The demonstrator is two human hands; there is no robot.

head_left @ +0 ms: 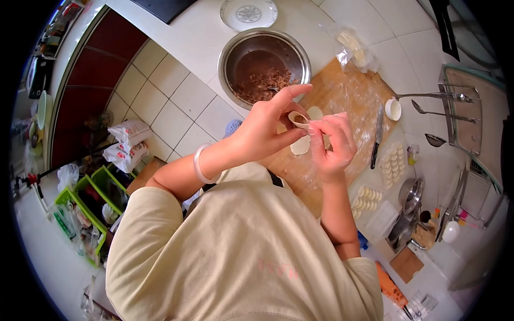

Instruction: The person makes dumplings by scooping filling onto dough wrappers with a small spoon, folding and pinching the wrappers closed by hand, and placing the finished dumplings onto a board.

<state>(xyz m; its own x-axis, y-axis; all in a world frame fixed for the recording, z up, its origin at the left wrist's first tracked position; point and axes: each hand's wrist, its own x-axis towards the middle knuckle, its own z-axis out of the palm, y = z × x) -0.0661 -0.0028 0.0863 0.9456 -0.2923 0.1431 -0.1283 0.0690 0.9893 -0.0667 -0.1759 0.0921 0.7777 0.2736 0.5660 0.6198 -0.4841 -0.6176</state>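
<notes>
A round dough wrapper (297, 120), folded part way around brown filling, is between my two hands. My left hand (267, 125), with a pale bangle at the wrist, cradles it from the left, index finger stretched out above. My right hand (333, 142) pinches the wrapper's right edge between thumb and fingers. Flat dough rounds (301, 146) lie on the floured wooden board (353, 99) under the hands. Just beyond my left hand stands a metal bowl (225, 67) of minced filling (265, 83) with a spoon handle in it.
On the board's right side lie a knife (377, 136) and a small white cup (393, 109). Rows of finished dumplings (393, 165) are to the right. A patterned plate (249, 13) and a plastic bag (353, 51) stand beyond. Ladles hang at the far right; green baskets (91, 214) stand at left.
</notes>
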